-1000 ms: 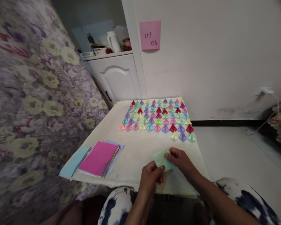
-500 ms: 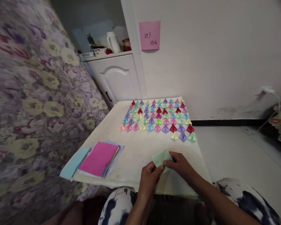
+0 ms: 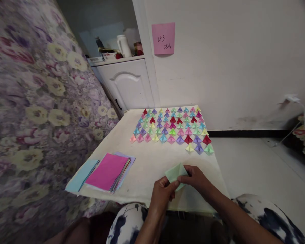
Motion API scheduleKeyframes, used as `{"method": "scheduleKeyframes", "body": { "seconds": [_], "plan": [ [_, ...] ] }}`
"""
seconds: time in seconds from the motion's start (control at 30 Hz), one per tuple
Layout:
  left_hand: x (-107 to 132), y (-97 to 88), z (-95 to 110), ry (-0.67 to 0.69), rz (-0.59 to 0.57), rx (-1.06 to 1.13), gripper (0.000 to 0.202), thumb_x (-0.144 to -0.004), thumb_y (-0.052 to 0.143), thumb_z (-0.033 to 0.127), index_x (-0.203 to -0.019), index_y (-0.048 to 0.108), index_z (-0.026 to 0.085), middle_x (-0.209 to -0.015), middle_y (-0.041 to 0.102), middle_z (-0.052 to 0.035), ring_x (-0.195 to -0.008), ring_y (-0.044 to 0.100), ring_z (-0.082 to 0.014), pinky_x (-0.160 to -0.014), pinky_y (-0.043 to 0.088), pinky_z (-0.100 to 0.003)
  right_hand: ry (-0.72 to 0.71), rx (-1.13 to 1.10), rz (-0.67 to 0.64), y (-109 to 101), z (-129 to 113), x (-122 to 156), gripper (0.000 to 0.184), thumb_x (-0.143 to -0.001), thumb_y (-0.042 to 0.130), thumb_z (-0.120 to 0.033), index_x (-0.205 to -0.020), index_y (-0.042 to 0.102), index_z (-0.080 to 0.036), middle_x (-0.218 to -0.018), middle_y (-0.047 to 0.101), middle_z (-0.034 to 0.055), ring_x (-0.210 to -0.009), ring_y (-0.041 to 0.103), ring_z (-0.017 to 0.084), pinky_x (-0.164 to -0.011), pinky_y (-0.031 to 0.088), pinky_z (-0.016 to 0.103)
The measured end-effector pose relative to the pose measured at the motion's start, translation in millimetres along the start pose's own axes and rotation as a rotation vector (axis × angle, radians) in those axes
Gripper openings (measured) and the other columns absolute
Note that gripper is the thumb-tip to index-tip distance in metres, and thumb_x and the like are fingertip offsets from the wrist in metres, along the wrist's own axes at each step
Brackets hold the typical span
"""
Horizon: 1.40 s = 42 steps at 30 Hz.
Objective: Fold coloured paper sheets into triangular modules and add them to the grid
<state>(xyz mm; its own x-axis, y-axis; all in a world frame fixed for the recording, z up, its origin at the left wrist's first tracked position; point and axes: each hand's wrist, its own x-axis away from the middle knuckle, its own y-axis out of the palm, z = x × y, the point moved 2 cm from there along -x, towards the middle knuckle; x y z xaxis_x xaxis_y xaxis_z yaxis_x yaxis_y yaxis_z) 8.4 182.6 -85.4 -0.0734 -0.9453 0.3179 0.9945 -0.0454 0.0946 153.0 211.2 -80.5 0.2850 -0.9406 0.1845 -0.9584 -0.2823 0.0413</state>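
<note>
- Landmark is the paper stack [image 3: 108,171]: the green paper [image 3: 173,173] is off to its right, over the near part of the table [image 3: 147,162]. From my end I can't tell if its lowest corner touches the surface.
- Left hand [image 3: 162,191] has it pinched at the side nearest the stack, thumb on top, fingers mostly hidden.
- Right hand [image 3: 195,176] grips the side away from the stack, its thumb pressed on the face, just about tip to tip with the other one.
- Handling, my guess: super light, thin, bendy, not very slippery, but it'll crease or tear if you rush. I'd take it by the edges, thumb and finger, light pressure.
- Vs a second ago: that right thumb was higher up the sheet; now it's down by the left one, and a crease from the top corner shows clearer.
- Stack and the rows of folded pieces [image 3: 171,139] beyond it haven't budged.
</note>
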Motion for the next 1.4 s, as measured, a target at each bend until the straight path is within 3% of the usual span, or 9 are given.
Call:
{"method": "scheduleKeyframes", "body": {
  "seconds": [0.1,0.27,0.63,1.0,1.23,1.4],
  "plan": [
    [1,0.7,0,-0.002,-0.010,0.059,0.031,-0.060,0.075,0.038,-0.075,0.069,0.012,-0.044,0.049,0.0058,-0.038,0.035,-0.0049,-0.039,0.023,-0.017,-0.024,-0.035,-0.029,0,1,0,0.016,-0.063,0.065,-0.029,-0.069,0.062,-0.014,-0.058,0.056,-0.0026,-0.053,0.046,0.011,-0.051,0.033,0.022],
    [3,5.1,5,-0.010,-0.045,0.184,0.038,-0.059,0.076,0.035,-0.090,0.070,0.013,-0.061,0.066,-0.0016,-0.055,0.056,-0.0149,-0.053,0.041,-0.023,-0.048,-0.066,-0.043,2,1,1,0.016,-0.065,0.064,-0.030,-0.066,0.059,-0.016,-0.060,0.056,-0.0026,-0.055,0.046,0.011,-0.052,0.034,0.022],
    [5,6.4,5,-0.003,-0.098,0.199,0.035,-0.063,0.075,0.030,-0.094,0.070,0.014,-0.074,0.072,-0.0049,-0.066,0.063,-0.0191,-0.062,0.046,-0.027,-0.026,-0.109,0.014,0,-12,5,0.029,-0.066,0.066,-0.044,-0.066,0.058,-0.016,-0.058,0.052,-0.0028,-0.053,0.045,0.011,-0.051,0.036,0.023],
    [7,8.8,7,0.037,-0.172,0.192,0.029,-0.067,0.072,0.025,-0.093,0.071,0.014,-0.075,0.072,-0.0043,-0.069,0.063,-0.0178,-0.066,0.046,-0.026,0.188,-0.376,-0.051,2,-9,8,0.028,-0.061,0.070,-0.038,-0.065,0.054,-0.016,-0.056,0.052,-0.0039,-0.046,0.041,0.008,-0.047,0.030,0.021],
    [6,6.8,11,0.163,-0.146,0.118,0.025,-0.067,0.072,0.024,-0.090,0.070,0.015,-0.080,0.071,-0.0034,-0.082,0.062,-0.0212,-0.076,0.046,-0.030,0.329,-0.528,-0.184,3,0,9,0.021,-0.062,0.068,-0.031,-0.068,0.053,-0.017,-0.049,0.040,-0.0083,-0.043,0.032,0.005,-0.040,0.017,0.020],
    [7,6.3,12,0.208,-0.117,0.148,0.020,-0.066,0.073,0.018,-0.084,0.065,0.016,-0.075,0.067,0.0002,-0.073,0.059,-0.0150,-0.069,0.045,-0.024,0.363,-0.559,-0.194,2,-2,12,0.020,-0.061,0.070,-0.026,-0.070,0.053,-0.018,-0.051,0.043,-0.0083,-0.044,0.034,0.005,-0.041,0.018,0.019]
  ]
}}
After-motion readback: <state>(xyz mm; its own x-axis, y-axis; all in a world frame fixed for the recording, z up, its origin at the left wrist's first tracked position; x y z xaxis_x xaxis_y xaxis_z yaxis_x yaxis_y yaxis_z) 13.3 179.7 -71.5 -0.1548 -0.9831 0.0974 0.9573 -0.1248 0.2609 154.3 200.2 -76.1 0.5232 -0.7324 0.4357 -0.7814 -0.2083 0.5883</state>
